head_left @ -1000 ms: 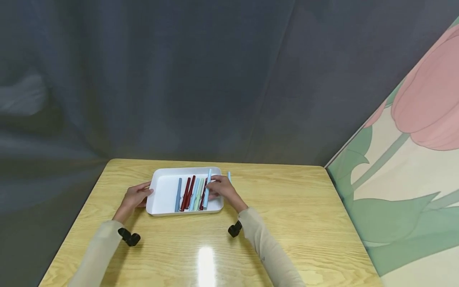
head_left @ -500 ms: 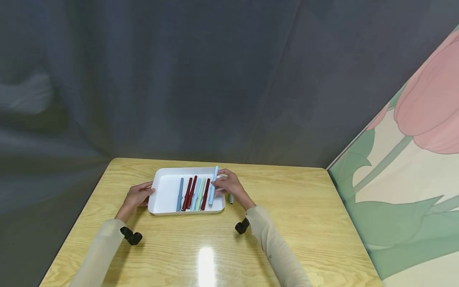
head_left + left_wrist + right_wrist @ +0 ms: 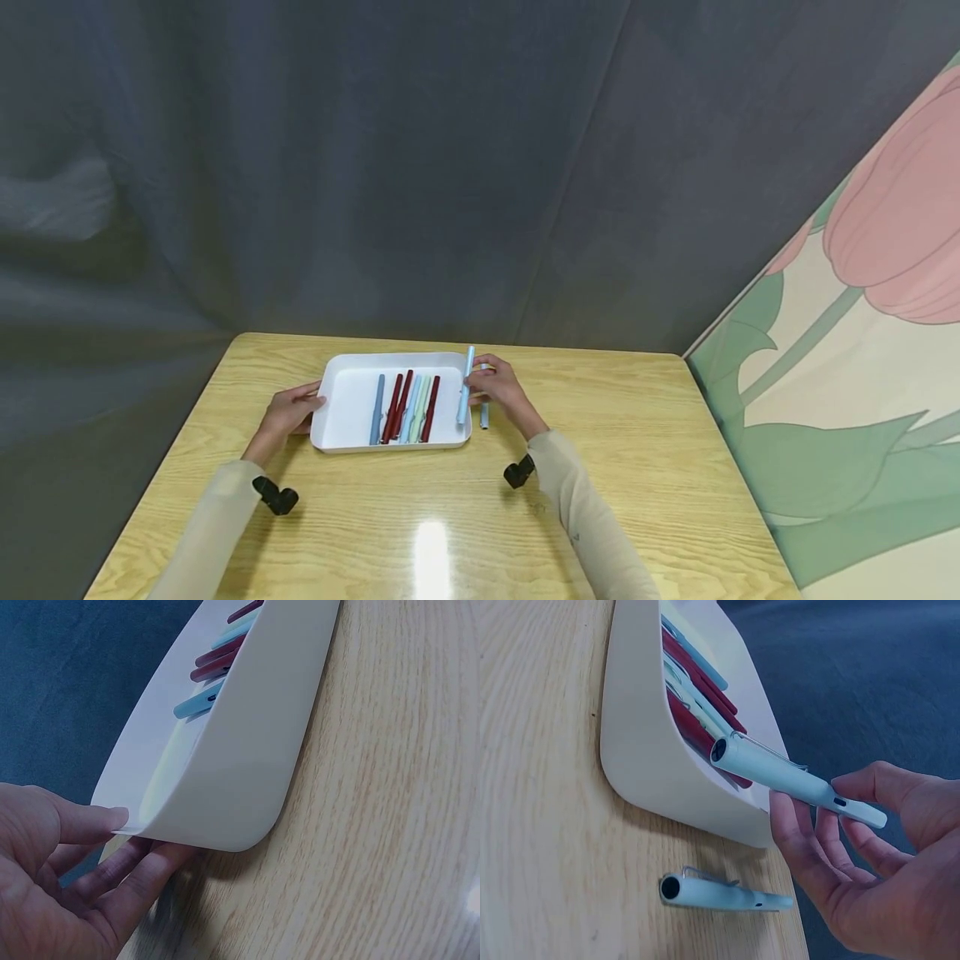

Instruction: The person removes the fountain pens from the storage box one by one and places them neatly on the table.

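A white tray (image 3: 345, 417) holds several pens lying side by side: a grey-blue pen (image 3: 377, 408) at the left, dark red pens (image 3: 431, 408), a light blue one and a pale green one. My left hand (image 3: 287, 412) grips the tray's left end, thumb (image 3: 101, 821) over the rim and fingers beneath. My right hand (image 3: 498, 387) pinches a light blue pen (image 3: 772, 771) between thumb and fingers, raised over the tray's right end. Another light blue pen (image 3: 720, 892) lies on the table just right of the tray, partly behind the right hand in the head view.
The wooden table (image 3: 600, 433) ends at a dark curtain (image 3: 450, 208) behind. At the right rises a panel with a printed tulip (image 3: 892, 208). Small black cameras (image 3: 276, 496) sit at both wrists.
My right hand has carried the light blue pen rightward, from beside the dark red pen to over the tray's right rim. The left hand keeps its grip on the tray.
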A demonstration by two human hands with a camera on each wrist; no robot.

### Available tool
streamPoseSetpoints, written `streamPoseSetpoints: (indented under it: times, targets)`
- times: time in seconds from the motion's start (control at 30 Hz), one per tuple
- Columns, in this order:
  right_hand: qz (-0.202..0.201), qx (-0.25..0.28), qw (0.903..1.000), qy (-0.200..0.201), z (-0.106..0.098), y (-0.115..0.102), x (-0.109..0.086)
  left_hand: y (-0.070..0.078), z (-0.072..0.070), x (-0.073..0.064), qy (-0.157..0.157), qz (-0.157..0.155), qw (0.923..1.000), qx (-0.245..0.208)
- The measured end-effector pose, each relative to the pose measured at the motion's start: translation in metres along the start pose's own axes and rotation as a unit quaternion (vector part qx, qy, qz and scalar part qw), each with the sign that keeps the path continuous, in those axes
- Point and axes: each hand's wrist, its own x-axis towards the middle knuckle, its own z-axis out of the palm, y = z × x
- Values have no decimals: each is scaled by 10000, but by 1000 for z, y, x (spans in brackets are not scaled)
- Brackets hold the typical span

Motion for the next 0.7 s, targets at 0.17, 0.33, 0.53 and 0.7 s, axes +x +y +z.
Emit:
streamPoseSetpoints:
  times: [0.17, 0.33, 0.53, 0.7]
  targets:
    - [48, 4, 10000, 64, -7, 3, -1, 0, 1, 0, -10, -31, 10000, 2]
    - [16, -42, 9999, 135, -14, 6, -3, 1, 3, 1, 44, -93, 9999, 64]
    - [-43, -12, 9997, 260, -19, 7, -4, 1, 3, -1, 56, -91, 9999, 50]
    - [-109, -49, 9988, 479, -27, 9, -3, 1, 2, -3, 40, 6, 10000, 38]
